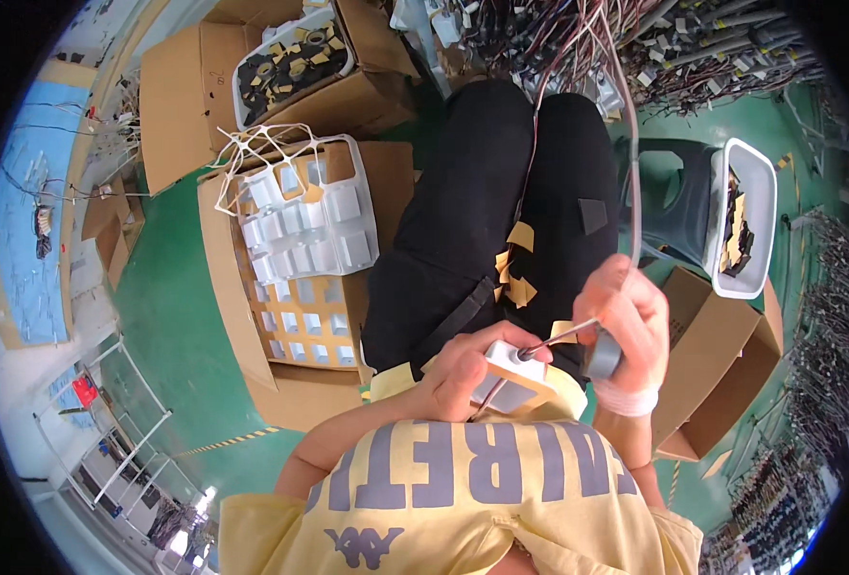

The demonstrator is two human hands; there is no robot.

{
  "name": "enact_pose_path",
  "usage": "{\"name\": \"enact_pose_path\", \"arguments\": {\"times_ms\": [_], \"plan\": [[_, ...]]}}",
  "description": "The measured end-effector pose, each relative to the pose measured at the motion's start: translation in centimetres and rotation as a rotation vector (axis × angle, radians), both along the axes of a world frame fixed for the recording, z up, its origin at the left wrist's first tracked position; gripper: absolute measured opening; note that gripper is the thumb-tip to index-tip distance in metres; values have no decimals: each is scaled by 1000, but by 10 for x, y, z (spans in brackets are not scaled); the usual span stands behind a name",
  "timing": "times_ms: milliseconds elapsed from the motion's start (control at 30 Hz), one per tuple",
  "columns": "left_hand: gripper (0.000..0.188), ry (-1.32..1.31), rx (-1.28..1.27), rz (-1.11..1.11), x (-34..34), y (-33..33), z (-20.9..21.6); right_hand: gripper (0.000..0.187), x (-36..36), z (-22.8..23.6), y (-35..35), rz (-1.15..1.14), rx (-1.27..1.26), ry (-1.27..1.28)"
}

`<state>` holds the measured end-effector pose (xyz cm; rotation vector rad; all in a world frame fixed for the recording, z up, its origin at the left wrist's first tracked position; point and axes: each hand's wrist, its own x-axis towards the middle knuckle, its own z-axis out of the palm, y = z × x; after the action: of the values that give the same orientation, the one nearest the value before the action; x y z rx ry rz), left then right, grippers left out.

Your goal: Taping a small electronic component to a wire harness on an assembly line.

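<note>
My left hand (463, 375) is closed around a small white plastic housing (512, 366) with a tan edge, held low over my lap. A thin dark cable (563, 334) enters the housing through a dark round fitting. My right hand (630, 321) is closed on this cable, a short way to the right of the housing. Against its palm sits a grey ring-shaped roll (604, 356), probably tape. Several tan paper-like pieces (517, 290) lie between my thighs. A dark patch (592, 216) rests on my right thigh.
On the left, a cardboard box (237, 321) bears a white moulded tray (359, 196) of housings. Behind it, another carton (180, 110) holds a tub of black and tan pieces. At right are a white bin (767, 216) on a dark stool and an open carton (731, 369). Cable bundles (578, 43) hang ahead.
</note>
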<state>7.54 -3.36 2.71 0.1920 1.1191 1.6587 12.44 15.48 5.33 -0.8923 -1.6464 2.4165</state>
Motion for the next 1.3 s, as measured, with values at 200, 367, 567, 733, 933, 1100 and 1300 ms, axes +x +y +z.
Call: {"name": "enact_pose_path", "arguments": {"times_ms": [200, 367, 567, 733, 933, 1100, 1300], "plan": [[87, -32, 41, -88, -3, 4, -2, 20, -31, 8, -7, -1, 327, 105], [89, 96, -10, 3, -2, 0, -2, 24, -3, -20, -4, -100, -175, 56], [84, 58, 125, -5, -7, -2, -18, 12, -22, -3, 9, 134, -72, 27], [88, -32, 18, 455, -39, 29, -15, 28, -8, -14, -1, 96, -86, -78], [75, 238, 99, 513, -56, 39, -23, 23, -8, -14, -25, 400, -241, -126], [72, 304, 9, 550, -56, 45, -11, 17, -21, -11, -36, 464, -140, -92], [77, -221, 6, 704, -55, 46, -1, 19, -12, -23, -44, 469, -41, 48]]}}
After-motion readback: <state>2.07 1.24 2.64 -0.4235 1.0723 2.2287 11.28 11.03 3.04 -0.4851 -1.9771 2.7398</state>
